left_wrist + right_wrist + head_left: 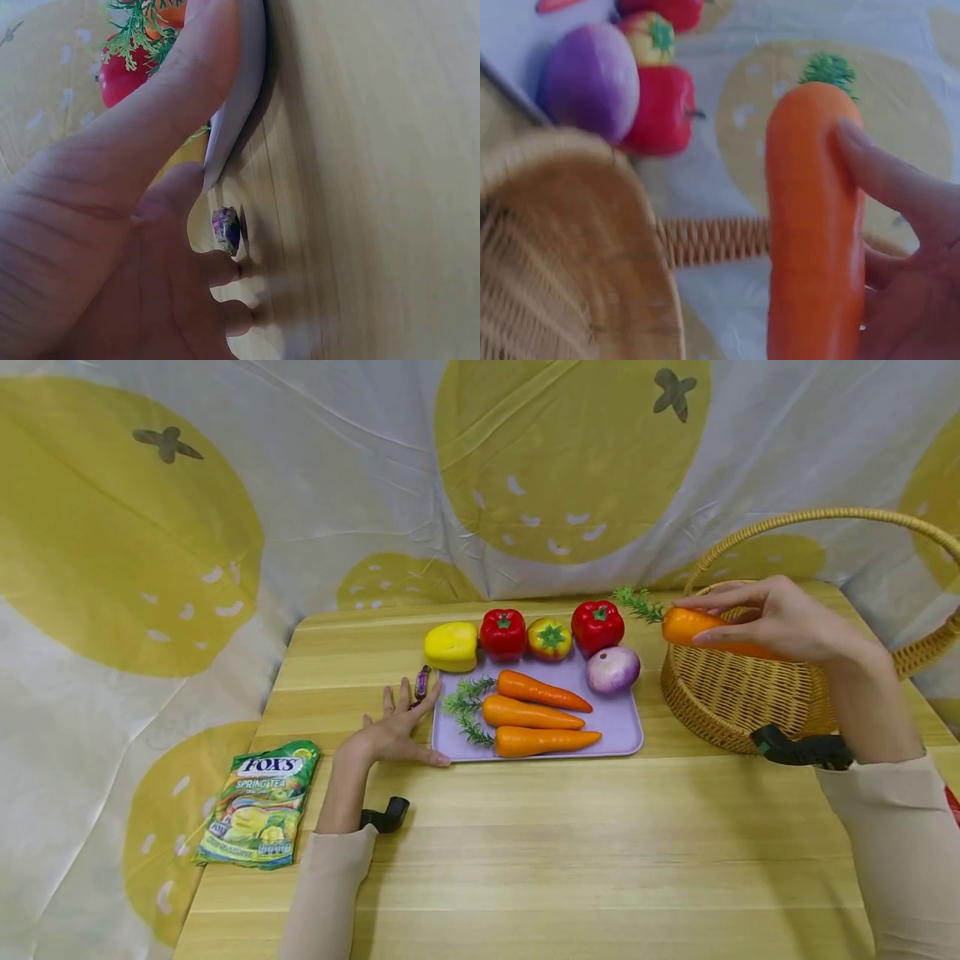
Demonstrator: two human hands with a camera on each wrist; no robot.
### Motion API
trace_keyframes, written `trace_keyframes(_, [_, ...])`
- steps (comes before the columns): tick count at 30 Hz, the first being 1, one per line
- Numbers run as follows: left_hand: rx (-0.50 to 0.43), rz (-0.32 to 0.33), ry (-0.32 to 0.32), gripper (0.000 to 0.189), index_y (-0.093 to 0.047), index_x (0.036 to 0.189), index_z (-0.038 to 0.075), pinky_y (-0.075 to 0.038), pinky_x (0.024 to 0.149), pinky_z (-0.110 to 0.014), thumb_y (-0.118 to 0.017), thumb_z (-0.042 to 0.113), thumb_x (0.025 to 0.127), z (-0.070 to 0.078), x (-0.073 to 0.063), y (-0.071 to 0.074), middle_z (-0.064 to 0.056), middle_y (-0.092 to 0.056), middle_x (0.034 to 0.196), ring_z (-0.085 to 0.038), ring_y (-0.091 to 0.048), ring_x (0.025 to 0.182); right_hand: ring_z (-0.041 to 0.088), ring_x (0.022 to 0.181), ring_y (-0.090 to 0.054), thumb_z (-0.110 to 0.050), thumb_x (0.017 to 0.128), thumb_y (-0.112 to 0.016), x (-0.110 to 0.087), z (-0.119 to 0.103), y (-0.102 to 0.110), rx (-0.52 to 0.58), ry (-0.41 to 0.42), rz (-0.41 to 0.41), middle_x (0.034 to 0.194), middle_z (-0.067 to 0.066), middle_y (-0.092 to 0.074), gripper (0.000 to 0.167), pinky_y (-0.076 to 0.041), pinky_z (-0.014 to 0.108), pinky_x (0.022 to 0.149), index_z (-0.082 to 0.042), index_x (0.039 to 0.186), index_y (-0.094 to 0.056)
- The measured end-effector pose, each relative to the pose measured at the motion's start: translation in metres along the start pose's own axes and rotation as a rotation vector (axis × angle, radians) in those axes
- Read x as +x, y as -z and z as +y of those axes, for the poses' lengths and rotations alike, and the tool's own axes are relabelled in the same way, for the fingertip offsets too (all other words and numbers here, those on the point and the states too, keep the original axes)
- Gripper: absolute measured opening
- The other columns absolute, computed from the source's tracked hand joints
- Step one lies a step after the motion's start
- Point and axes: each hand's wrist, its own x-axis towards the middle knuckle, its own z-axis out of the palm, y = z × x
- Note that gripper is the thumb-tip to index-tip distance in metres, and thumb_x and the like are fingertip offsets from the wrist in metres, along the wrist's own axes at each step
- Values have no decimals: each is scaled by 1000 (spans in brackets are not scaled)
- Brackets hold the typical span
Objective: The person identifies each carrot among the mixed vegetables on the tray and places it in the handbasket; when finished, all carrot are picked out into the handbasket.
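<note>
My right hand [780,618] pinches a carrot [814,217] with green leaves, holding it over the wicker basket [697,714]. In the head view the leafy end points left. My left hand [390,731] has its fingers spread at the left edge of the lilac tray [540,758], thumb and index finger right at the rim. Three carrots [532,713] lie side by side on the tray, leaves to the left. Along its back stand a yellow pepper [450,646], two red peppers [502,633] and a small yellow-red fruit [550,638]. A purple onion [613,670] sits at the right.
A small purple-wrapped candy [226,230] lies on the wooden table [525,852] near the left fingers. The green candy bag [262,806] is at the table's left side. The basket's tall handle [810,514] arches up behind the right hand. A patterned cloth [360,460] hangs behind.
</note>
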Motion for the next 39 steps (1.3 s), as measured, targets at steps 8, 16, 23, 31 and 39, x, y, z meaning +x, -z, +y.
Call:
trace_keyframes(8, [0, 0, 1, 125, 6, 166, 36, 9, 110, -87, -82, 61, 80, -3, 0, -1, -22, 32, 167, -51, 30, 152, 11, 123, -57, -29, 96, -75, 5, 42, 35, -80, -164, -98, 153, 25, -50, 51, -50, 17, 81, -19, 145, -62])
trace_keyframes(16, [-5, 6, -2, 126, 6, 166, 36, 9, 109, -87, -82, 61, 80, -4, -1, 0, -22, 32, 167, -51, 31, 152, 53, 144, -35, -36, 96, -74, 26, 72, 44, -23, -295, -184, 158, 24, -41, 48, -48, 46, 104, -33, 143, -63])
trace_keyframes(23, [-11, 6, -5, 126, 6, 166, 36, 9, 110, -87, -83, 59, 80, -1, 0, 0, -23, 32, 167, -51, 30, 152, 56, 148, -23, -35, 96, -75, 37, 103, 46, 52, -378, -188, 160, 7, -41, 33, -45, 50, 105, -62, 112, -65])
trace_keyframes(31, [-5, 12, -4, 126, 5, 166, 37, 8, 111, -86, -83, 61, 79, -1, 0, -1, -22, 31, 167, -50, 30, 153, 57, 150, -15, -22, 98, -73, 40, 129, 42, 161, -401, -165, 104, -43, -60, 41, -17, 69, 122, -61, 93, -66])
trace_keyframes(39, [-2, 10, -5, 126, 5, 166, 37, 8, 111, -87, -83, 60, 80, -1, 0, -1, -22, 31, 167, -50, 30, 153, 58, 143, -31, -31, 95, -77, 44, 144, 33, 47, -387, -139, 140, 13, -67, 36, -24, 71, 118, -65, 100, -64])
